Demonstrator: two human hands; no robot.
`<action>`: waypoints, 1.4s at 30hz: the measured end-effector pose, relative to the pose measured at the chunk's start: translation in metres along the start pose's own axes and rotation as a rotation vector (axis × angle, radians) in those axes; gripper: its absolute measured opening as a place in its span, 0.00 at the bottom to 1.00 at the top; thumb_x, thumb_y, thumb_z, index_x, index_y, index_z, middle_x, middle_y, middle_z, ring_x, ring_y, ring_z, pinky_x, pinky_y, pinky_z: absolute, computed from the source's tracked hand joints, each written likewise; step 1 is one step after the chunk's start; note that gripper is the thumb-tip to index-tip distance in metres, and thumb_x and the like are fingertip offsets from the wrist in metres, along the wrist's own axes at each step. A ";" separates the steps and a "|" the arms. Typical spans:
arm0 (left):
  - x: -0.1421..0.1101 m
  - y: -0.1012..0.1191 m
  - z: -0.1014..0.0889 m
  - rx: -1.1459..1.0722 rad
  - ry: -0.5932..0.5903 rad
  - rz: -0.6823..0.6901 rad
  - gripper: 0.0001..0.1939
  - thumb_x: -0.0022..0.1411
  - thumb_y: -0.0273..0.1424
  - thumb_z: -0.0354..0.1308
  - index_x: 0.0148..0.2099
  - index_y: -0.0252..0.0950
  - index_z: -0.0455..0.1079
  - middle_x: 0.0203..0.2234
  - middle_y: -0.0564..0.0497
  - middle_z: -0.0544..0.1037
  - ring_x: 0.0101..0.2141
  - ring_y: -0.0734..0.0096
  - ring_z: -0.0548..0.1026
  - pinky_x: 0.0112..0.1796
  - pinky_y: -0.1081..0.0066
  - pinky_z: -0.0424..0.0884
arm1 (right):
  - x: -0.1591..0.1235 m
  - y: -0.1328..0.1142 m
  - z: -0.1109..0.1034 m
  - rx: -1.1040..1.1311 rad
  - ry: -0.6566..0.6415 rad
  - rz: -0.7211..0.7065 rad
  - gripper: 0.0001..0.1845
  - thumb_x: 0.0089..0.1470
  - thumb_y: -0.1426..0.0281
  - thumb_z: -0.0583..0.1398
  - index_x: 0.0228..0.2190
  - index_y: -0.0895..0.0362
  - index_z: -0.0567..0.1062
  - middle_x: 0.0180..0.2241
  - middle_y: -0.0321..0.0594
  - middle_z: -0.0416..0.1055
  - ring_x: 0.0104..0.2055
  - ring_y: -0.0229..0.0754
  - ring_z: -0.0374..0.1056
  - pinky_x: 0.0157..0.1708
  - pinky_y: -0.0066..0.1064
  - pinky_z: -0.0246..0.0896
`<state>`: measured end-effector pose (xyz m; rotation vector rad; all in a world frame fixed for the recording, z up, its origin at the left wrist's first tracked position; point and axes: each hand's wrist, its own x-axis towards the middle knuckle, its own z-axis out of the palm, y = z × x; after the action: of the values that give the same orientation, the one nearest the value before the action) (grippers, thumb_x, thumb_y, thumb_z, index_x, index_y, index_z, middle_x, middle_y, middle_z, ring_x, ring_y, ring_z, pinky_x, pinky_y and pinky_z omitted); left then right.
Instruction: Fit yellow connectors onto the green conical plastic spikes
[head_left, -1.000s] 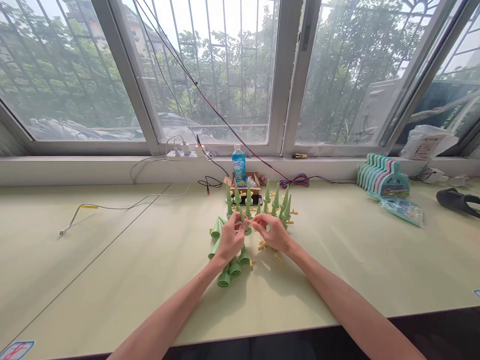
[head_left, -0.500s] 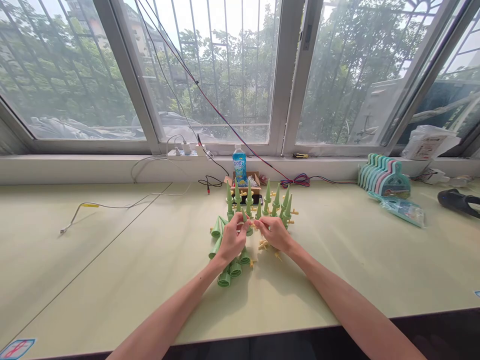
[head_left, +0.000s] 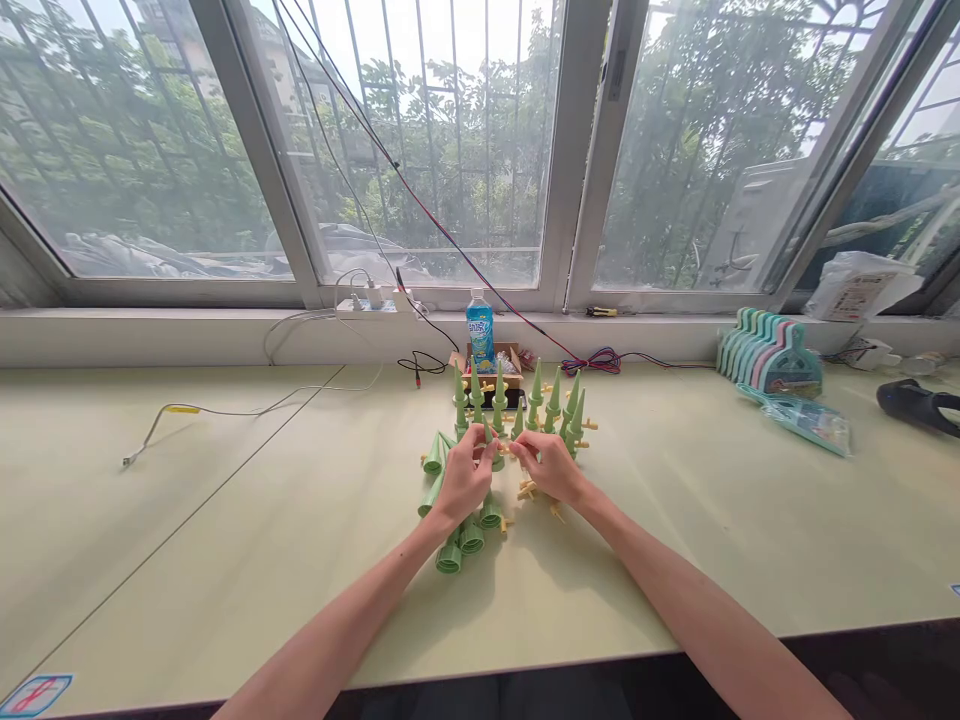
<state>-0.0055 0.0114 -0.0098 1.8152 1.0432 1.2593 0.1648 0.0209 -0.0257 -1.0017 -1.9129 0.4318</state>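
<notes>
My left hand (head_left: 469, 470) is closed round a green plastic watering spike (head_left: 487, 432), whose pointed tip rises above the thumb. Facing it, my right hand (head_left: 550, 465) is closed, thumb and fingertips pinched at a small yellow valve (head_left: 505, 449) at the spike's side; the fingers partly hide it. Several green spikes with yellow valves stand point up behind my hands, such as one spike (head_left: 576, 422) at the right. More green spikes (head_left: 472, 540) lie on their sides by my left wrist, open ends toward me. Loose yellow valves (head_left: 528, 490) lie below my right hand.
Behind the standing spikes are a blue bottle (head_left: 480, 335), a small cardboard box (head_left: 513, 378) and a dark phone (head_left: 513, 399). Coiled cables (head_left: 600, 360) lie by the sill. Pastel hangers (head_left: 772, 355) and a black strap-like object (head_left: 919, 405) sit at the right.
My right hand's fingertips have drawn slightly away from my left hand and curled a little. The left hand keeps its hold on the spike. The view shifts very slightly.
</notes>
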 end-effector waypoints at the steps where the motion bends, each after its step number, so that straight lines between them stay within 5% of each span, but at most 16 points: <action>1: 0.000 0.000 0.000 0.000 -0.005 -0.001 0.10 0.66 0.39 0.51 0.39 0.37 0.62 0.30 0.52 0.70 0.25 0.76 0.67 0.19 0.78 0.52 | 0.000 0.001 0.000 -0.008 0.000 0.006 0.19 0.63 0.64 0.52 0.22 0.57 0.67 0.18 0.33 0.64 0.21 0.35 0.57 0.24 0.27 0.52; 6: 0.000 0.001 0.000 -0.002 0.000 -0.001 0.10 0.65 0.39 0.51 0.40 0.37 0.63 0.31 0.51 0.70 0.25 0.76 0.68 0.20 0.78 0.53 | 0.000 0.000 0.000 -0.018 0.003 0.022 0.23 0.64 0.62 0.50 0.19 0.57 0.65 0.17 0.34 0.63 0.20 0.34 0.56 0.24 0.27 0.52; 13: 0.001 0.000 0.000 -0.002 0.034 0.015 0.10 0.65 0.38 0.52 0.39 0.36 0.64 0.30 0.51 0.71 0.24 0.76 0.68 0.21 0.77 0.55 | -0.001 -0.009 -0.003 0.026 -0.003 -0.022 0.09 0.60 0.65 0.56 0.36 0.57 0.72 0.29 0.39 0.72 0.27 0.38 0.63 0.29 0.29 0.59; 24: -0.001 0.002 0.001 0.027 -0.009 0.008 0.10 0.66 0.39 0.51 0.40 0.36 0.63 0.29 0.51 0.70 0.26 0.74 0.71 0.19 0.78 0.54 | 0.000 0.002 0.001 -0.019 -0.021 0.020 0.21 0.63 0.63 0.51 0.20 0.57 0.67 0.17 0.33 0.63 0.20 0.34 0.56 0.24 0.27 0.52; 33: 0.001 0.002 -0.001 0.017 0.024 0.009 0.11 0.65 0.39 0.51 0.39 0.36 0.63 0.31 0.50 0.72 0.27 0.73 0.72 0.21 0.78 0.55 | -0.001 -0.007 -0.001 0.026 -0.001 -0.011 0.10 0.59 0.63 0.57 0.33 0.57 0.71 0.26 0.36 0.70 0.25 0.36 0.62 0.26 0.27 0.57; 42: 0.000 0.002 0.000 0.022 0.003 0.024 0.10 0.65 0.38 0.52 0.39 0.36 0.64 0.31 0.50 0.73 0.26 0.74 0.72 0.20 0.78 0.56 | -0.001 0.004 0.002 -0.044 -0.022 0.010 0.21 0.62 0.60 0.52 0.21 0.57 0.68 0.18 0.32 0.60 0.21 0.34 0.52 0.23 0.27 0.49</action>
<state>-0.0052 0.0100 -0.0078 1.8475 1.0435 1.2693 0.1650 0.0226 -0.0298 -1.0395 -1.9452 0.4092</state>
